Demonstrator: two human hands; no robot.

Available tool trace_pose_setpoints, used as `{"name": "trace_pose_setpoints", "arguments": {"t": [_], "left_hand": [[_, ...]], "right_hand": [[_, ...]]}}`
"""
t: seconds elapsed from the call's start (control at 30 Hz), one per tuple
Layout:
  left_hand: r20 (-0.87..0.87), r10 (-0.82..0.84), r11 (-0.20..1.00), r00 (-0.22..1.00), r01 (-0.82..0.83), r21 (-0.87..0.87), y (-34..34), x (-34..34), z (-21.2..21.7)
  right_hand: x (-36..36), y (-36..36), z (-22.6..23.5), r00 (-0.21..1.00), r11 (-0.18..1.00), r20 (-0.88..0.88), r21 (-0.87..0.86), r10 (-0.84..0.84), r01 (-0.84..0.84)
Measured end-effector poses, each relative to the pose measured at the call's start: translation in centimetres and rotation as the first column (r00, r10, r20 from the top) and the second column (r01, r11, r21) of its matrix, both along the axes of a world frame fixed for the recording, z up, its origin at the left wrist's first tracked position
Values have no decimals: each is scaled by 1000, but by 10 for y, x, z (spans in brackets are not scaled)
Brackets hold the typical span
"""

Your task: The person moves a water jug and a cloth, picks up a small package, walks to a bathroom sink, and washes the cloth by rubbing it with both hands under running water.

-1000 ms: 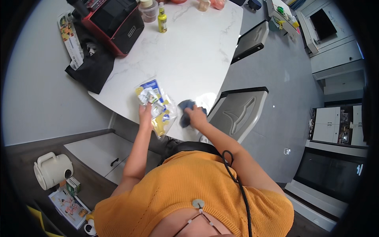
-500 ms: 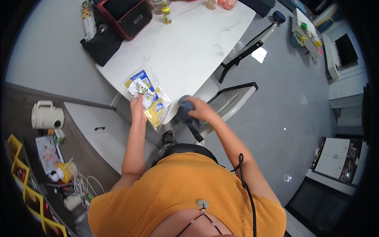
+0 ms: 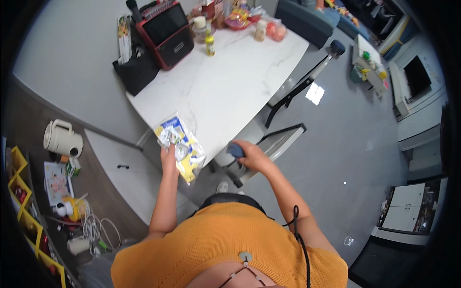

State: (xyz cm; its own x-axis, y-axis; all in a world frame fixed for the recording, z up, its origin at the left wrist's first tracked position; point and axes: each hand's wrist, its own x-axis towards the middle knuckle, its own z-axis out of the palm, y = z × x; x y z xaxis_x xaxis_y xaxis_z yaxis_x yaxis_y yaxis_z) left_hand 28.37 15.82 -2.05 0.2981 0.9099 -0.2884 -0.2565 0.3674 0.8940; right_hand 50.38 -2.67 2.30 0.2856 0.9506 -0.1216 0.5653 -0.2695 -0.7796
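Observation:
Crumpled silver-and-white packets [image 3: 175,144] are in my left hand [image 3: 168,154], closed around their lower end. With them is a clear plastic package [image 3: 190,168] with yellow and blue printing, fanning out beyond the fingers over the near corner of the white marbled table [image 3: 211,91]. My right hand [image 3: 254,157] is closed on a dark blue, rounded item [image 3: 235,150] whose kind I cannot make out. That hand is off the table's right edge, beside a white chair with a black frame [image 3: 281,143].
At the table's far left stand a red-and-black speaker box [image 3: 170,36] and a black bag [image 3: 137,74]. A small yellow bottle [image 3: 210,45] is nearby. A second chair [image 3: 302,84] lines the right side. On my left, a cream kettle [image 3: 62,139] and tangled cables [image 3: 96,225] sit on a counter.
My view has tipped up, showing more of the table's far end. My right hand has moved slightly right with the dark blue item. The left hand keeps hold of the packets and package.

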Motion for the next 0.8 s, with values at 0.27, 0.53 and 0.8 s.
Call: {"name": "trace_pose_setpoints", "arguments": {"t": [0.27,0.53,0.8], "left_hand": [[81,-47,997,996,51,-50,-4,26,15],[132,-136,991,982,135,12,-18,84,25],[128,-283,959,951,281,33,-107,205,83]], "right_hand": [[10,37,10,987,945,-15,285,-163,160],[47,-10,25,859,818,-324,301,-397,491],[141,-152,42,739,621,-507,422,-443,661]]}}
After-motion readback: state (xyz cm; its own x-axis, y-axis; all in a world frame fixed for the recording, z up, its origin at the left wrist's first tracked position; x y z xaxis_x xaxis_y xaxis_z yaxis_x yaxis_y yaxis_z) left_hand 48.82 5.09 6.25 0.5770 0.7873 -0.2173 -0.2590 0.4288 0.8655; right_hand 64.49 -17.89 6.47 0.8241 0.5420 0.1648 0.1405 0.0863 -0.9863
